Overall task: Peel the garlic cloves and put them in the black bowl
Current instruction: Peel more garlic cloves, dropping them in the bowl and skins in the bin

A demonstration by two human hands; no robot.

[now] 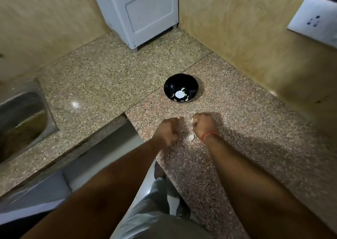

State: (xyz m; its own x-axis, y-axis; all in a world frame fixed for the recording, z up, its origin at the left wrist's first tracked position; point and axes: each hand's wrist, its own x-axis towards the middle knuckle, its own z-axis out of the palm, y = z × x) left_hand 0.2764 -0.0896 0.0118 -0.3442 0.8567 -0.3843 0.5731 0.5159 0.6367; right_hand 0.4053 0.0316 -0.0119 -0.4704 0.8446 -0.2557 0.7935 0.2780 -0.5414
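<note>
Garlic cloves (pixel 180 94) lie pale in the bottom of the black bowl (pixel 180 87), which sits on the speckled granite counter (pixel 246 129) just beyond both hands, a little nearer the right one. The right hand (pixel 205 126) is curled into a loose fist with its back to the camera, and a small pale piece of garlic (pixel 191 120) shows at its fingertips, on the side facing the left hand; the fingers appear to pinch it, though the grip itself is hidden under the knuckles. A red thread band (pixel 209 135) circles the right wrist. The left hand (pixel 166 132) is also curled, knuckles up, just beside the right hand with a narrow gap between them; whether it holds anything cannot be told, since its fingertips are turned away. Between the two wrists, on the counter just below the right hand, lies a whitish scrap (pixel 191 138), either a clove or a bit of peel. Well off to the left of the hands a steel sink (pixel 23 122) is set into the counter, and far beyond the bowl a white appliance (pixel 142 14) stands in the corner. High to the right of the grip, a white wall socket (pixel 315 21) is fixed to the yellowish wall.
</note>
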